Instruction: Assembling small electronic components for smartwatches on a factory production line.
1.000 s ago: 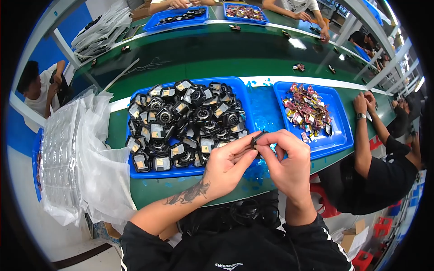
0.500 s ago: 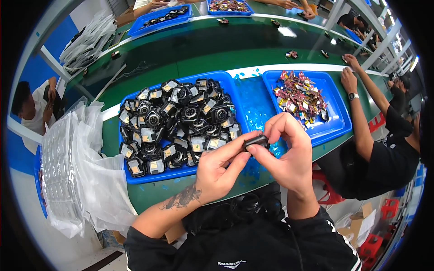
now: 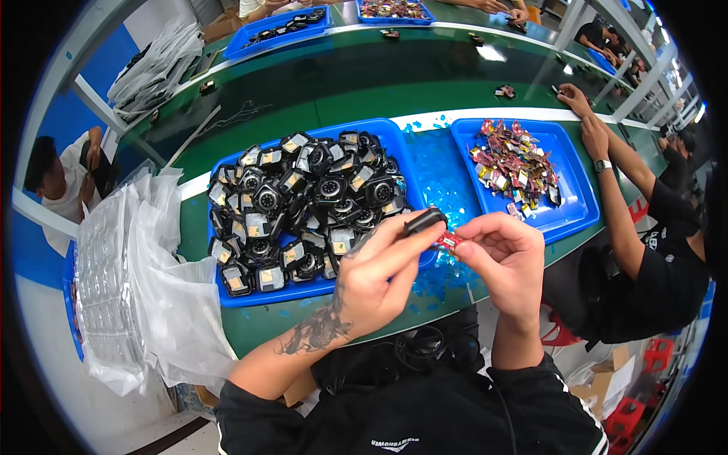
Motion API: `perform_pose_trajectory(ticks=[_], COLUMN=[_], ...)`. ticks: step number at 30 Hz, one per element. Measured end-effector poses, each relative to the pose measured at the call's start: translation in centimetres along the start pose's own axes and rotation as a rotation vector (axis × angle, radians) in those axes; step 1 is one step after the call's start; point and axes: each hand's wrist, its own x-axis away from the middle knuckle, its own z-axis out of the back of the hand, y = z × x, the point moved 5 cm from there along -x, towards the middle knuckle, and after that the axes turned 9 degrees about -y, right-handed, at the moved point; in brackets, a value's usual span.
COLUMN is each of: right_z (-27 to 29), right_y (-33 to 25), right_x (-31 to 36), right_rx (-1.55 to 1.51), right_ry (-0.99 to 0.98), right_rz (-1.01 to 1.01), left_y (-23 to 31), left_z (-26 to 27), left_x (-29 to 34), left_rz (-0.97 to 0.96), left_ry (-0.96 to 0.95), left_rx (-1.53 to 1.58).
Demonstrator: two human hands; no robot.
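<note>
Head view: left hand [image 3: 379,287] partly hides the casing-filled blue tray [image 3: 412,174].

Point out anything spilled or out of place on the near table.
Small blue scraps lie scattered between the left blue tray and the right blue tray, a few nearer the front edge of the green table. They look spilled, being loose outside both trays.

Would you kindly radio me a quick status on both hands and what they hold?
Left hand holding black watch-like case. Right hand pinching small red piece at its end; attachment unclear. No obstruction visible.
</note>
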Motion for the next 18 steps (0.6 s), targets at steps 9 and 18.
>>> perform_pose_trajectory(ticks=[9,18], right_z=[0.2,0.2], right_y=[-0.4,1.9], right_x=[0.4,0.2], right_rx=[0.037,-0.183], right_ry=[-0.105,-0.215], right_rz=[0.002,-0.155], left_y=[0.3,-0.8], left_z=[0.0,0.1], left_x=[0.2,-0.1], left_rz=[-0.142,0.204], left_ry=[0.02,-0.212], left_rx=[-0.119,0.122])
